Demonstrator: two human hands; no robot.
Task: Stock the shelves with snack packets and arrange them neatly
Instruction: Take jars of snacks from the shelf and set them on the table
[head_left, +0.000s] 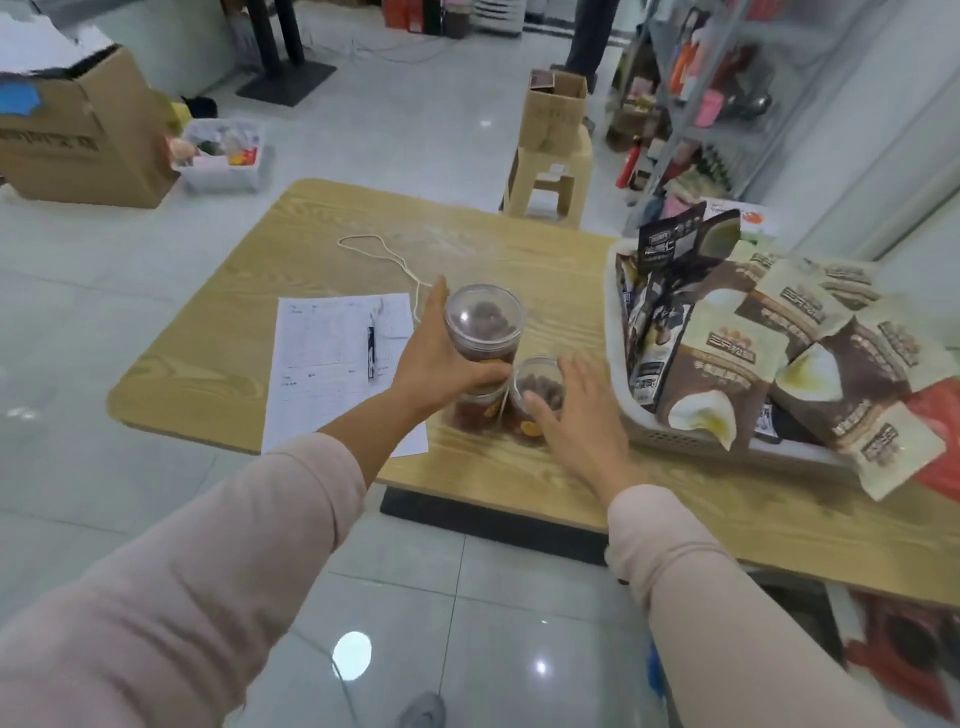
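Note:
Clear plastic jars of brown snacks stand on the wooden table (218, 358). My left hand (436, 358) grips the tall jar (484, 322), which sits stacked on a lower jar (475, 410). My right hand (582, 415) has its fingers spread against a shorter jar (537, 395) beside the stack. A white basket (691, 441) heaped with brown and cream snack packets (727, 374) sits at the table's right. The metal shelves (727, 93) with goods stand at the far right.
A printed sheet (332, 364) with a pen and a loop of string (384, 254) lie on the table. A beige stool (550, 176) carries a cardboard box. A big carton (83, 135) and a clear tub (223, 156) sit on the tiled floor at left.

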